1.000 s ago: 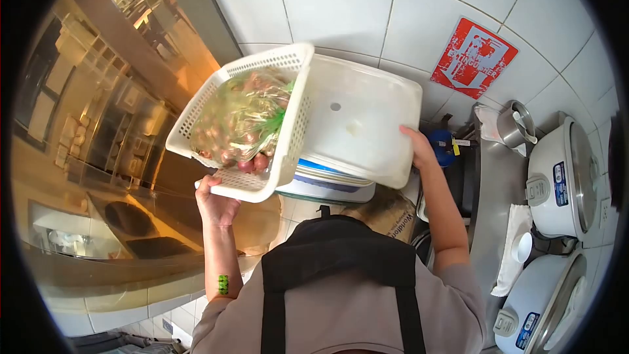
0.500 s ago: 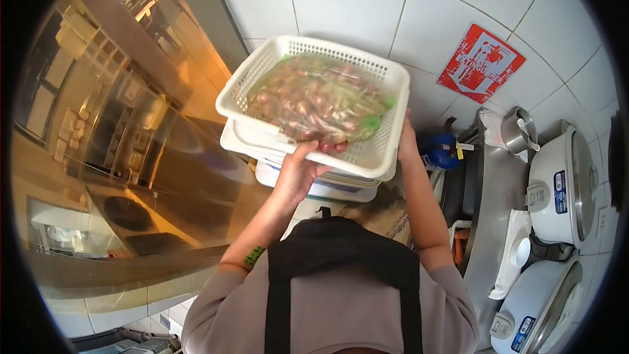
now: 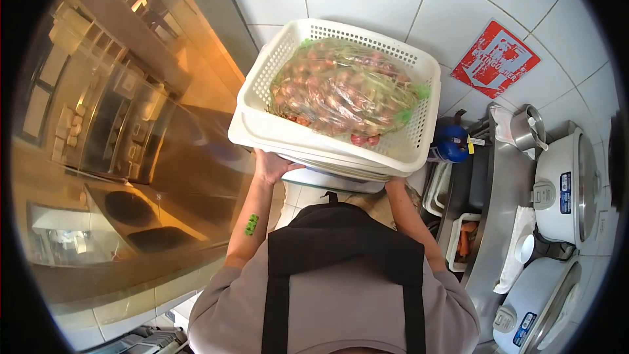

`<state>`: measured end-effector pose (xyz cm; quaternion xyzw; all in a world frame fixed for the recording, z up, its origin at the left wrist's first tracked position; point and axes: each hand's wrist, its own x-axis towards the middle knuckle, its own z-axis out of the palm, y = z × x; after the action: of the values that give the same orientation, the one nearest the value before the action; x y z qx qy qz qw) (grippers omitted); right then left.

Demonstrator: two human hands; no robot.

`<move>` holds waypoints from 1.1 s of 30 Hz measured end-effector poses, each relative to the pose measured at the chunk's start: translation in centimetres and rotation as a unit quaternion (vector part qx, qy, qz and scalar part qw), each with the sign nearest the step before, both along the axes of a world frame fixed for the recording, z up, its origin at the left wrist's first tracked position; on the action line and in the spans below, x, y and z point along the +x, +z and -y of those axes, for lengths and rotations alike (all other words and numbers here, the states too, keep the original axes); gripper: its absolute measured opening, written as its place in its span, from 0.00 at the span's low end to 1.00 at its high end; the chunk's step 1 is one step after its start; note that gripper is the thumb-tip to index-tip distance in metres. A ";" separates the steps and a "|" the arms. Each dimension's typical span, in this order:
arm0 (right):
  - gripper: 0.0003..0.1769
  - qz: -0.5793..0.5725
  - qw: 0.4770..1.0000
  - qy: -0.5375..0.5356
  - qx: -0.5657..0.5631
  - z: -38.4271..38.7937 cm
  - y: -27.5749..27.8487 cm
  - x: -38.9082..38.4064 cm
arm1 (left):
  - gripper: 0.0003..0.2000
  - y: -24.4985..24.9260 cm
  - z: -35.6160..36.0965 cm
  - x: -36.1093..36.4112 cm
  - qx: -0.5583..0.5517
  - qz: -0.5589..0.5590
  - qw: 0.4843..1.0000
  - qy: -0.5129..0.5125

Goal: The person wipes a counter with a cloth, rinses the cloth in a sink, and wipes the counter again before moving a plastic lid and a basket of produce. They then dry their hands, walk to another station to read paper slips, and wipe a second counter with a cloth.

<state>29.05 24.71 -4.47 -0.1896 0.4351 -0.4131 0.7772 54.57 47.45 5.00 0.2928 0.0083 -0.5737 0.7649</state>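
Touching the near-left edge of the stacked white plastic containers (image 3: 247, 132), my left hand (image 3: 271, 166) is extending its thumb; its fingers are partly hidden. My right hand (image 3: 395, 187) is contacting the near-right side, grip not discernible. The white perforated plastic basket (image 3: 314, 139) is resting atop, containing clear-bagged reddish bulbs (image 3: 337, 95).

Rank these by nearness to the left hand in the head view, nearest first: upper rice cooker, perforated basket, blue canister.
From the left hand:
1. Perforated basket, just above it.
2. Blue canister, right, beyond the basket.
3. Upper rice cooker, far right.
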 end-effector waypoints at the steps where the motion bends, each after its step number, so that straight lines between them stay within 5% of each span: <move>1: 0.27 0.002 1.000 -0.010 -0.017 0.8 -1.6 0.4 | 0.51 0.3 0.6 0.3 -0.020 0.026 0.999 -0.026; 4: 0.27 0.011 0.997 -0.028 -0.076 3.9 -3.6 1.8 | 0.50 3.3 2.4 -0.1 0.040 0.061 0.997 0.006; 11: 0.27 -0.028 0.980 -0.040 -0.194 9.8 -4.4 5.3 | 0.50 1.8 6.1 3.1 0.037 0.037 0.998 0.035; 15: 0.28 -0.198 0.929 -0.020 -0.311 12.0 -3.8 7.2 | 0.50 1.1 8.5 6.0 0.051 0.003 0.999 0.009; 19: 0.29 -0.257 0.928 -0.019 -0.270 9.7 0.4 7.3 | 0.51 2.9 9.3 6.1 0.117 -0.014 0.993 -0.001; 23: 0.37 -0.141 0.980 -0.020 -0.142 10.3 0.0 5.8 | 0.54 4.9 10.1 6.1 0.205 -0.027 0.978 0.020; 26: 0.39 -0.278 0.926 -0.058 -0.249 7.3 1.1 2.3 | 0.56 4.9 10.3 5.9 0.178 0.021 0.984 -0.001; 28: 0.30 -0.505 0.796 0.029 -0.333 4.5 2.9 -1.6 | 0.57 0.9 9.8 7.0 0.070 0.024 0.996 -0.042; 29: 0.24 -0.457 0.819 -0.008 -0.348 2.9 2.6 -4.1 | 0.57 2.3 9.2 5.1 0.026 0.001 0.997 -0.068; 30: 0.19 -0.546 0.748 -0.055 -0.373 0.6 3.4 -6.6 | 0.55 -1.0 8.7 6.1 0.087 0.014 0.996 -0.018; 33: 0.15 -0.620 0.657 -0.085 -0.420 -2.5 5.6 -15.6 | 0.40 -3.1 6.1 4.1 0.168 0.034 0.985 -0.014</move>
<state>13.48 27.22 1.18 -0.6700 0.6109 -0.4024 0.1264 58.62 41.31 1.94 0.4367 0.0744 -0.5644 0.6966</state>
